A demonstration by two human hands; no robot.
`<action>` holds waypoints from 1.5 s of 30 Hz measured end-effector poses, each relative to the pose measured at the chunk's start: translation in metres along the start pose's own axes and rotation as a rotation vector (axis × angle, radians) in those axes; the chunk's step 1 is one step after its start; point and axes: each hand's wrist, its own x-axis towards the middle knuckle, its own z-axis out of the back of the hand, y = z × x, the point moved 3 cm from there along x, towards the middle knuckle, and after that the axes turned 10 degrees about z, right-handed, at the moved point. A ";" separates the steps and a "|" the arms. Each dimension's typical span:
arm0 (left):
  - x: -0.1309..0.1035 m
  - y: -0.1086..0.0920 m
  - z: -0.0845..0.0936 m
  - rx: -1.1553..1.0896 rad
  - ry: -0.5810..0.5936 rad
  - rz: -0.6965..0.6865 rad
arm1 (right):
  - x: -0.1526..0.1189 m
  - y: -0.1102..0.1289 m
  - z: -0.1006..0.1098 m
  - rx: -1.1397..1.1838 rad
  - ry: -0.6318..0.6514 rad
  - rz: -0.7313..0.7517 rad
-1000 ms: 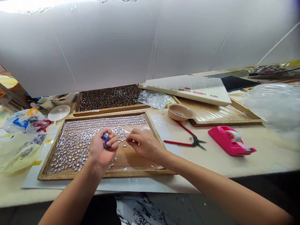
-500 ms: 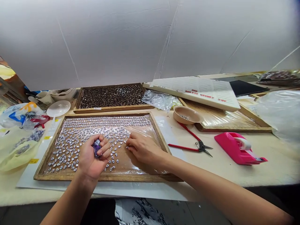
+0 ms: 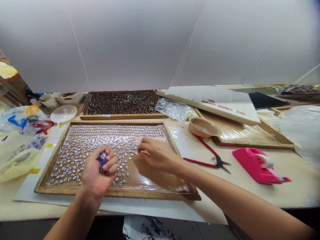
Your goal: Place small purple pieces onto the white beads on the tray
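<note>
If our left hand [image 3: 98, 175], closed around purple pieces [image 3: 102, 162], loosens, we risk spills; right hand [image 3: 158, 156] curled, pinch unclear.

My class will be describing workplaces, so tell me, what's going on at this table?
A person's left hand cups a clump of purple pieces. The right hand hovers, fingertips together, over a wooden-framed tray. Small pale pieces lie in rows along its far side and scattered nearer. Red-handled pliers rest to the right.
</note>
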 end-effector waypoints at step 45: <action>-0.003 -0.005 0.006 0.011 0.030 0.026 | 0.073 -0.021 0.009 -0.049 0.086 0.217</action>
